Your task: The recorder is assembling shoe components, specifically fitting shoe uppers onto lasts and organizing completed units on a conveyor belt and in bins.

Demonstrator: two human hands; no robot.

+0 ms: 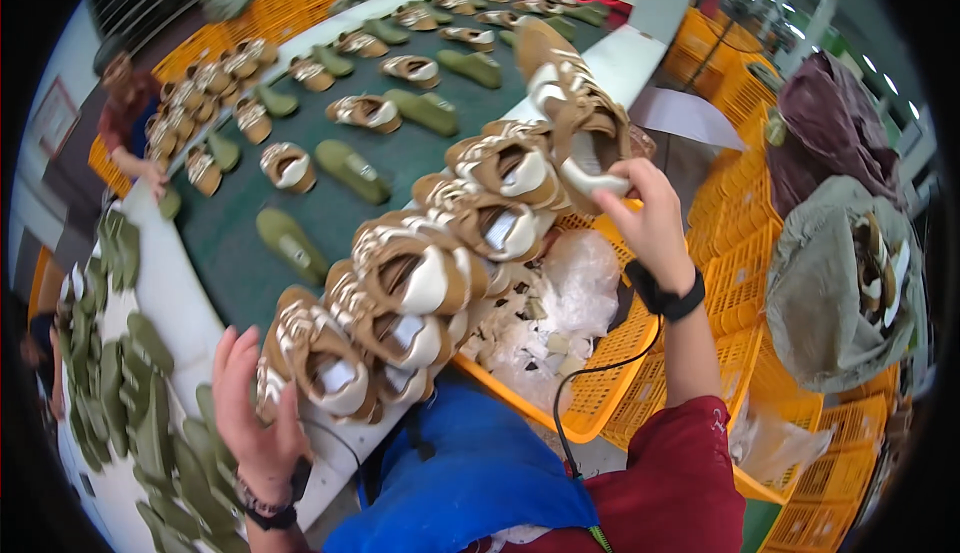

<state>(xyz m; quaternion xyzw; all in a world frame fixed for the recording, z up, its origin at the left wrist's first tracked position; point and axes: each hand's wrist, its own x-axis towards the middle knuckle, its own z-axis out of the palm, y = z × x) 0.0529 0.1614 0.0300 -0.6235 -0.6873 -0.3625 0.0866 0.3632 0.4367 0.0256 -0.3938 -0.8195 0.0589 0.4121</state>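
My right hand (652, 221) pinches the white heel of a tan sneaker (592, 123) with white trim, its toe pointing away from me. Below and left of it, several matching sneakers (408, 268) are stacked along the near edge of the green work surface, heels toward me. Paper-like white pieces show inside some of them. My left hand (258, 411) is beside the left end of this stack, fingers spread, holding nothing. Whether it touches the nearest shoe I cannot tell. Olive green insoles (352, 171) lie beyond the stack among other sneakers.
A heap of green insoles (150, 403) covers the white ledge at left. An orange crate (605, 393) with scraps and plastic stands under the stack. More orange crates (735, 253) and a grey-green bag (830, 293) are on the right. Across the surface, another person (130, 113) reaches in.
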